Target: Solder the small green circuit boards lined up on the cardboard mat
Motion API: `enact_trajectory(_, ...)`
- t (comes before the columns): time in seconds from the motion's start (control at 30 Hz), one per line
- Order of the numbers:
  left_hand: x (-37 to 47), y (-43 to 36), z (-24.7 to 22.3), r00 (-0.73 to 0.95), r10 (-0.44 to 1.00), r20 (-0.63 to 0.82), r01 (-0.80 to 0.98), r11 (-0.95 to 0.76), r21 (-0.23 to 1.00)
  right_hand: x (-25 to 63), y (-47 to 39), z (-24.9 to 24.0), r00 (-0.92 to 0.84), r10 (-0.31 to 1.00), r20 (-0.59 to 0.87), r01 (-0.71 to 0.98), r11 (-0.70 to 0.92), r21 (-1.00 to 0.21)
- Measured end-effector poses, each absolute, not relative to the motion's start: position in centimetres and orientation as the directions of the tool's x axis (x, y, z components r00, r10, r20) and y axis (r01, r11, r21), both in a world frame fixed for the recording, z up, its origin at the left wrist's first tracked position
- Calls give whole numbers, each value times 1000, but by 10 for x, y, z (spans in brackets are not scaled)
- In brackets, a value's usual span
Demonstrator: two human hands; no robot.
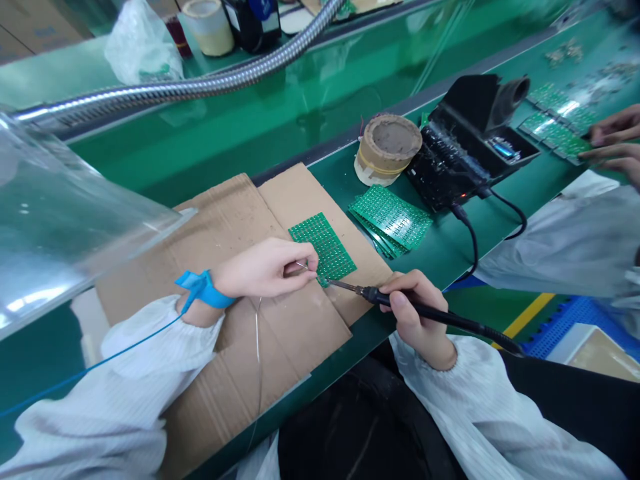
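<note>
My left hand [273, 268], with a blue strap at the wrist, pinches a thin length of solder wire [258, 333]. Its tail hangs from under the hand across the cardboard. A green circuit board [327, 247] with rows of small pads lies flat on the cardboard [210, 220], just beyond my left fingertips. In my right hand [417, 313] is a black-handled soldering iron [400, 305], gripped like a pen. Its tip reaches the near corner of the board, close to the left fingertips; whether it touches a pad I cannot tell.
Right of the cardboard lies a stack of green boards [393, 220]. Behind it stand a tape roll [387, 147] and a black soldering station [450, 160] with cables. A clear shield [75, 220] and metal flexible tube [200, 87] hang at left. A co-worker's hands [617, 140] handle boards at far right.
</note>
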State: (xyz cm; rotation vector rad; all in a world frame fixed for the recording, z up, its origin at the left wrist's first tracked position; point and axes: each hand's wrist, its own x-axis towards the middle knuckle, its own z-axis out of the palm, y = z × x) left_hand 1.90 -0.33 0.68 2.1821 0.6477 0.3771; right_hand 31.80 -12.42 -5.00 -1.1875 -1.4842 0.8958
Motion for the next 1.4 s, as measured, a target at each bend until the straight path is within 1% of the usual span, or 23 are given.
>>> enact_trajectory(0.2,20,-4,7,836,547,37,335,-563,756,317,-122,-48,-52,963,264,226,269,-936)
enact_trajectory(0.37,20,-5,7,842,539,33,327,-558,763,317,-123,-50,-3,950,311,201,305,-931)
enact_trajectory(0.57,21,-6,6,852,523,23,338,-582,740,318,-124,-49,-54,949,310,264,313,-912)
enact_trajectory(0.67,19,-4,6,842,537,55,339,-606,720,314,-122,-49,18,951,310,180,302,-936)
enact_trajectory(0.77,13,-1,6,785,609,114,391,-629,671,309,-116,-47,104,937,333,77,326,-942)
enact_trajectory(0.87,5,3,6,736,665,129,447,-619,646,304,-110,-44,141,925,353,66,346,-936)
enact_trajectory(0.97,1,4,6,713,688,139,489,-629,605,304,-108,-39,112,934,338,128,324,-937)
enact_trajectory(1.03,1,5,7,708,691,145,505,-639,580,305,-106,-34,51,938,342,207,325,-923)
enact_trajectory(1.23,4,7,5,710,698,91,547,-629,553,305,-87,-27,-154,896,416,439,439,-784)
enact_trajectory(1.3,5,7,5,710,700,74,553,-619,557,303,-81,-28,-191,888,419,480,457,-749)
enact_trajectory(1.4,6,7,5,716,696,54,557,-616,557,301,-77,-31,-224,884,412,502,466,-728)
